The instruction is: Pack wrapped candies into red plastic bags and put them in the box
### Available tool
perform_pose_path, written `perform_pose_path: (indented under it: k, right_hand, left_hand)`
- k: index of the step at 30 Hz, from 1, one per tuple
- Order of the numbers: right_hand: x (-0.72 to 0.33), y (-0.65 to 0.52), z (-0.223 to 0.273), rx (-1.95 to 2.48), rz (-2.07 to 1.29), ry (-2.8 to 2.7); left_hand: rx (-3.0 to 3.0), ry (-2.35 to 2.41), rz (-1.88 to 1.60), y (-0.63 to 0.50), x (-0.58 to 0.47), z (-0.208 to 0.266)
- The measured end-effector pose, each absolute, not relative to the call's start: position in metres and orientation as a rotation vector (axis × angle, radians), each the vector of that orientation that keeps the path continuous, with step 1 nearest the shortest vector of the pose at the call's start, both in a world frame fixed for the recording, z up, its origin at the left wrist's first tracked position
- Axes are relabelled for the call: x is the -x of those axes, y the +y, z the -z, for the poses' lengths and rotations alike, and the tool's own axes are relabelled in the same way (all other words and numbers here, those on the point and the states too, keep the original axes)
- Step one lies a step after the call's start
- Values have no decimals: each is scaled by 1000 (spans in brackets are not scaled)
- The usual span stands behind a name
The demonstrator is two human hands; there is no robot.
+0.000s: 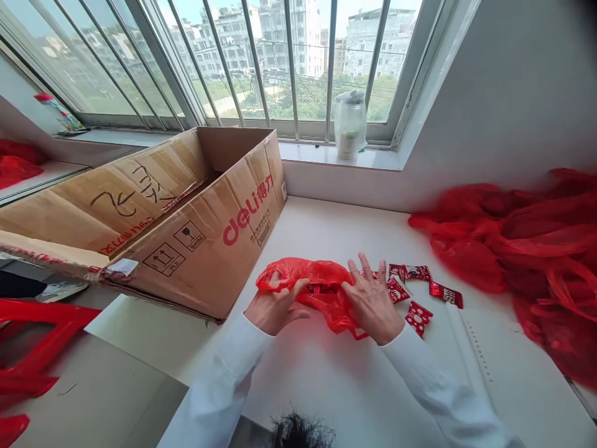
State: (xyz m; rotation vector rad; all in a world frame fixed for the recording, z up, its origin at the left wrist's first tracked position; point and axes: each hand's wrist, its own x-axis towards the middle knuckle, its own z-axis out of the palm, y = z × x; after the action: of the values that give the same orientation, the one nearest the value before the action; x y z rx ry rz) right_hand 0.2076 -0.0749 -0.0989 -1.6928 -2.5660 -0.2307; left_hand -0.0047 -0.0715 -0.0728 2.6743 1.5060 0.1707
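A thin red plastic bag (321, 270) lies on the white table with its mouth facing me, and small dark red packets show inside. My left hand (275, 305) grips the bag's left side, some fingers covered by the film and the thumb at the mouth. At the right side of the bag, my right hand (373, 302) has its fingers spread, with the thumb against the bag's edge. Several small red printed packets lie just right of that hand, among them a dotted packet (418, 318) and a shiny packet (446, 294).
A large open cardboard box (200, 249) stands at the left. A heap of red plastic bags (494, 236) lies at the right. On the windowsill is a clear container wrapped in plastic (349, 127). A red plastic stool (41, 342) is at the lower left.
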Motion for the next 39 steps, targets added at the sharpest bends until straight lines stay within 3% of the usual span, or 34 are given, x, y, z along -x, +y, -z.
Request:
perform_pose_path:
  k: [5,9,16,21,27,34,39]
  right_hand:
    - [-247,-72,112,1925,419,-2422]
    - [-264,-68,104,2023,228,-2295]
    - [-195,-90,43,1350,-78,-2084]
    - [-155,-81,58,1692,-87,-2450]
    - [-197,-100,98,2173,39,-2374]
    - [-205,-115,116,2273,-59,-2261]
    - [-208,-121,121,2154,-264,-2278]
  left_hand:
    - [-2661,1436,-1,-71,26,87]
    - [-2744,1418,-46,-71,38,98]
    - [-3025,956,-423,-76,25,104]
    - [-3055,838,-222,-52,10,99]
    - [-2930,1342,34,-43,22,102]
    - [-2713,1589,305,-69,22,106]
    - [-2668,1463,422,-80,8,75]
